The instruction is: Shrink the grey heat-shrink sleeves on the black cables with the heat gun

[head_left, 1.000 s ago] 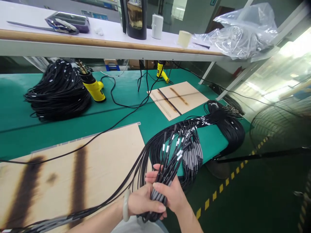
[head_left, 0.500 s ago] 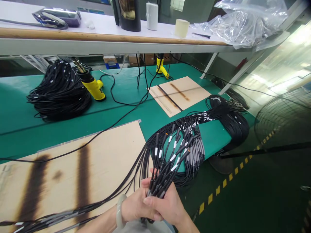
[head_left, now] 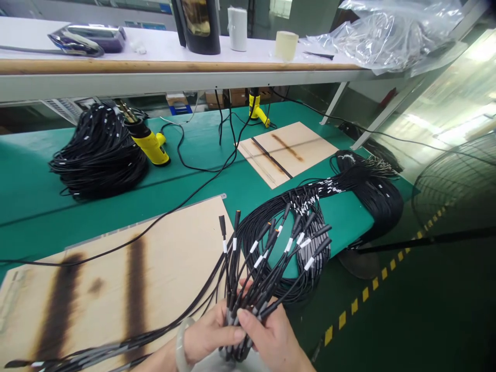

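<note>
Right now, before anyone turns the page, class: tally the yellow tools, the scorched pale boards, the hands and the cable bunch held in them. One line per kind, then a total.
Yellow tools: 2
Scorched pale boards: 2
Hands, left hand and right hand: 2
Held cable bunch: 1
Total: 7

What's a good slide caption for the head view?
Left hand and right hand grip a fanned bundle of white-tagged black cables beside a green tabletop.
</note>
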The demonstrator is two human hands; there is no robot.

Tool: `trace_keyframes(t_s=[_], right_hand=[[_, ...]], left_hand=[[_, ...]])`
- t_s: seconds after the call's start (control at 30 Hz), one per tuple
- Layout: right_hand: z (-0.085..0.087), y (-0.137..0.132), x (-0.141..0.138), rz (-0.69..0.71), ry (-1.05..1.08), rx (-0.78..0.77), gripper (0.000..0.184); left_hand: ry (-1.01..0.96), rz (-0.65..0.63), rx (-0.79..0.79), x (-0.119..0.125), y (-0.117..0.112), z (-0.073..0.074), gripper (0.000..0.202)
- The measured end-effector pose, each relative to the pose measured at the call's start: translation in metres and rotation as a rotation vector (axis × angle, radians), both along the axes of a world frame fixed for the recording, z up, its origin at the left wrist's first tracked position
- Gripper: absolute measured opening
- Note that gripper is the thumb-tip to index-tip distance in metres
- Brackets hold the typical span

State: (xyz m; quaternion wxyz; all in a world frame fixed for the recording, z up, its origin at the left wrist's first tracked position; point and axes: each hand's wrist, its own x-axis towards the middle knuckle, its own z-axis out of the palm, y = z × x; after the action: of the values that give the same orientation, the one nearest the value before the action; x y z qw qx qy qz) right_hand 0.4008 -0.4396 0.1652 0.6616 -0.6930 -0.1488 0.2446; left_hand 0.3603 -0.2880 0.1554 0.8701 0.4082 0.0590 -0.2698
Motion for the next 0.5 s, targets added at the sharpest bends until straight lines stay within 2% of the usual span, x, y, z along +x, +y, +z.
trace_keyframes(t_s=[0.1,0.27,0.5], right_hand=[[-0.003,0.000,-0.005,0.004,-0.039,-0.027,0.036],[-0.007,-0.003,-0.011,0.004,-0.036,-0.038,0.045],[-0.003,-0.006,-0.013,0.063,0.024,0.007,0.033]], left_hand=[[-0.093,0.001,0.070,0.001,0.001,0.001,0.048],[-0.095,-0.001,0.116,-0.002,0.003,-0.002,0.052],[-0.095,-0.001,0.125,-0.004,0.001,-0.001,0.039]])
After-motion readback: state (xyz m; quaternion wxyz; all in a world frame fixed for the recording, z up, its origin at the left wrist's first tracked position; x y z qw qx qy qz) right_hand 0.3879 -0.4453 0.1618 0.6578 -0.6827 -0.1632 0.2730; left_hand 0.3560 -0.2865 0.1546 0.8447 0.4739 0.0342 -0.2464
